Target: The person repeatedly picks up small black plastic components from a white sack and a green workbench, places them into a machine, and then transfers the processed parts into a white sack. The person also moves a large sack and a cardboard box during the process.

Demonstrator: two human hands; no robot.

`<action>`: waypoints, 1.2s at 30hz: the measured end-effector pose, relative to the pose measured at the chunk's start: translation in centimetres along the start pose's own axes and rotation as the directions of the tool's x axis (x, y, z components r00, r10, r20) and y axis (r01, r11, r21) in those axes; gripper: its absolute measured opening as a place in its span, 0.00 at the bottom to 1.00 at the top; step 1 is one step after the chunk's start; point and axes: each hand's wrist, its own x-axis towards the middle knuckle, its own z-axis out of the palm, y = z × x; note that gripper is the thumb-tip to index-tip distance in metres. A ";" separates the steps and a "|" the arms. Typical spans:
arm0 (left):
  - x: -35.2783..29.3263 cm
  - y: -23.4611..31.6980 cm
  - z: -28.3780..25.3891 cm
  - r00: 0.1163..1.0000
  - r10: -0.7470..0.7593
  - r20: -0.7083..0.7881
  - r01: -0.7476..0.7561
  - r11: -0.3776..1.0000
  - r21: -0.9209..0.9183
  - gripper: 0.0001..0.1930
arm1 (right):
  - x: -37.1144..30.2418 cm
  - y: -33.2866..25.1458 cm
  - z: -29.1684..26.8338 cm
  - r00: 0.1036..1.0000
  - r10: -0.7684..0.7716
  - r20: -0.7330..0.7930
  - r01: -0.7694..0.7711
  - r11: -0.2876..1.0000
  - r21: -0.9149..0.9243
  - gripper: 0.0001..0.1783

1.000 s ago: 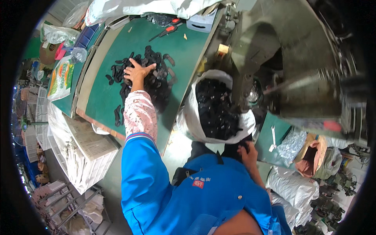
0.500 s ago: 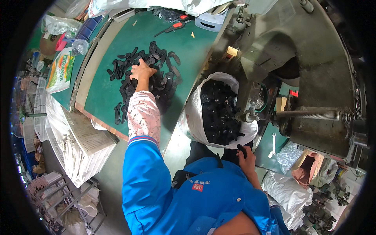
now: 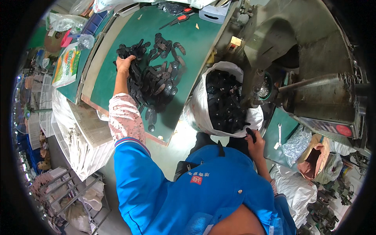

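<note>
A heap of black elongated parts with rounded ends (image 3: 160, 78) is spread over the green tabletop (image 3: 188, 37). At the heap's left edge lies my left hand (image 3: 124, 64), cupped against the parts, its thumb stretched out and its other fingers partly hidden. My right hand (image 3: 257, 145), low by the front of a white sack (image 3: 196, 113), is closed round a small black part (image 3: 251, 134). Many similar black parts (image 3: 225, 102) fill the open sack, which stands between the table and a machine.
The large metal machine (image 3: 270, 51) with a coil spring (image 3: 321, 83) stands at the right. A dish of small metal pieces (image 3: 264, 87) sits beside it. A wrench (image 3: 279, 135) lies on a green surface. Red-and-black hand tools (image 3: 180, 18) and a pale blue box (image 3: 214, 15) are at the table's back.
My left hand has moved left from the heap's top to its left edge, and loose parts there are now bunched closer together. My right hand still holds its part near the sack.
</note>
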 end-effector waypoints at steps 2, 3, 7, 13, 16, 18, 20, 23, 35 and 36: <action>-1.6 2.2 -0.5 0.997 -0.075 0.022 0.077 0.986 -0.147 0.26 | -0.2 -0.8 0.5 1.000 0.010 -0.006 -0.010 1.000 0.001 0.09; -2.1 2.2 -1.0 0.994 -0.103 0.041 0.110 0.971 -0.212 0.27 | -0.2 -0.8 0.7 1.000 -0.002 0.011 0.002 1.000 -0.002 0.09; -2.6 0.4 -2.4 0.979 -0.198 0.044 0.200 0.909 -0.365 0.32 | 0.1 -1.6 1.6 0.997 -0.003 0.083 -0.001 0.999 0.049 0.10; -4.1 -2.2 -3.8 0.968 -0.229 -0.099 0.174 0.904 -0.391 0.30 | 0.2 -1.6 2.4 0.972 0.007 0.233 -0.038 0.991 0.126 0.12; -5.6 -2.3 -4.8 0.970 -0.224 -0.094 0.169 0.900 -0.401 0.26 | 0.1 -1.5 3.0 0.974 -0.014 0.224 -0.012 0.993 0.115 0.12; -6.3 -2.8 -5.8 0.953 -0.282 -0.111 0.203 0.865 -0.459 0.22 | 0.1 -1.5 3.3 0.975 -0.034 0.219 0.009 0.993 0.117 0.12; -7.4 -2.6 -6.2 0.953 -0.289 -0.089 0.204 0.832 -0.516 0.17 | 0.4 -2.3 3.4 0.973 -0.043 0.226 0.016 0.992 0.122 0.12; -9.5 -2.8 -6.7 0.975 -0.224 -0.010 0.177 0.795 -0.581 0.11 | 0.8 -2.8 3.6 0.971 -0.038 0.235 -0.003 0.985 0.172 0.12; -31.5 6.0 4.6 0.374 -0.081 0.924 0.802 0.528 -0.279 0.26 | 6.7 -12.9 -0.7 0.793 -0.562 0.235 0.346 0.733 0.586 0.27; -32.7 6.3 5.8 0.280 -0.071 0.957 0.847 0.487 -0.212 0.27 | 6.6 -13.2 -1.2 0.791 -0.573 0.214 0.360 0.720 0.594 0.26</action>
